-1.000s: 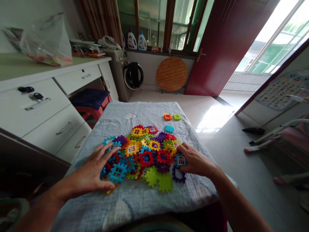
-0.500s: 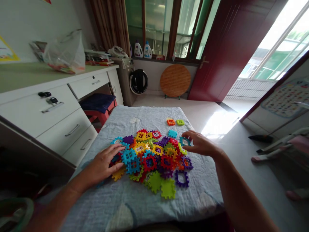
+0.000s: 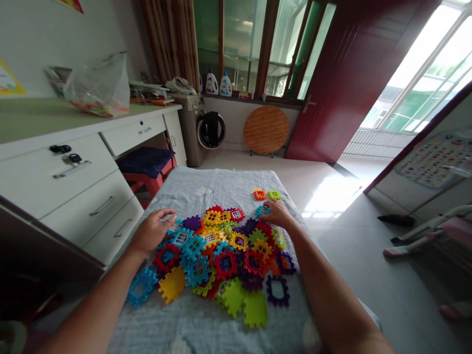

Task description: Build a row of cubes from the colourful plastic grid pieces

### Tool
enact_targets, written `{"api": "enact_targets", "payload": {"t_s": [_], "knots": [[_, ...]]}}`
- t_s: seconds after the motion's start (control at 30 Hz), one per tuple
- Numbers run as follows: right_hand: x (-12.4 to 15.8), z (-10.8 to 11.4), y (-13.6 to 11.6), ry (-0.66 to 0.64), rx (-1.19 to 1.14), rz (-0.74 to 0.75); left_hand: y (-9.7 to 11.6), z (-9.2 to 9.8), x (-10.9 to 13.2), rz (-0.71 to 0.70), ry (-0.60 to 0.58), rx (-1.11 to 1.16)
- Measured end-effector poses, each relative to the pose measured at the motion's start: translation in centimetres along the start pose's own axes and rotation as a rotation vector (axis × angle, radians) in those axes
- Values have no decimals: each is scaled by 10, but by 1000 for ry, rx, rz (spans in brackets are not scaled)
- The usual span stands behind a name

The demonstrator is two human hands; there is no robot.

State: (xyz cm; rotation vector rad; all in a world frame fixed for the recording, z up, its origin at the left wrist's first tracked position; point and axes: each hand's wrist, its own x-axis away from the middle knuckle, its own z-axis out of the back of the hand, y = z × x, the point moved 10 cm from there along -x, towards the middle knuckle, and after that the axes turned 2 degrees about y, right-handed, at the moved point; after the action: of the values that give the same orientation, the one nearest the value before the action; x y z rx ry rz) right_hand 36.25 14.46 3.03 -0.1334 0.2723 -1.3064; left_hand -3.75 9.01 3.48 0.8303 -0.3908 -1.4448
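A heap of colourful interlocking plastic tiles (image 3: 224, 263) with notched edges, several of them window frames, covers the middle of the cloth-covered table (image 3: 221, 184). At its far right side, my right hand (image 3: 279, 215) pinches a blue window tile (image 3: 262, 211), which is low over the cloth and hides the spot beneath. My left hand (image 3: 152, 230) is by the heap's left edge, fingers stretched and thumb apart, close to a blue tile with a white window (image 3: 174, 226). Whether it touches that tile I cannot tell.
An orange tile (image 3: 260, 194) and a green tile (image 3: 274, 195) lie near the table's far right. To the left stand a white desk (image 3: 79, 184) and a stool (image 3: 143, 164). Beyond are a washing machine (image 3: 191, 130) and a round wooden board (image 3: 266, 129).
My right hand has moved left and away from me with the blue window tile, to where a light blue tile lay. My left hand has drawn back leftward off the heap.
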Motion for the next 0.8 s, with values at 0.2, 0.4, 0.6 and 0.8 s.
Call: {"api": "enact_targets", "payload": {"t_s": [0.2,0.4,0.6,0.8], "knots": [[4,-5,0,-18,-25,20,-8,-8,7,-94,-27,-99],[3,-8,-7,-20,-23,11,-3,-10,5,-127,-43,-111],[0,-5,-9,-16,-36,8,-5,-9,6,-125,-42,-95],[-30,24,-22,49,-16,37,0,-9,8,-136,-49,-97]]}}
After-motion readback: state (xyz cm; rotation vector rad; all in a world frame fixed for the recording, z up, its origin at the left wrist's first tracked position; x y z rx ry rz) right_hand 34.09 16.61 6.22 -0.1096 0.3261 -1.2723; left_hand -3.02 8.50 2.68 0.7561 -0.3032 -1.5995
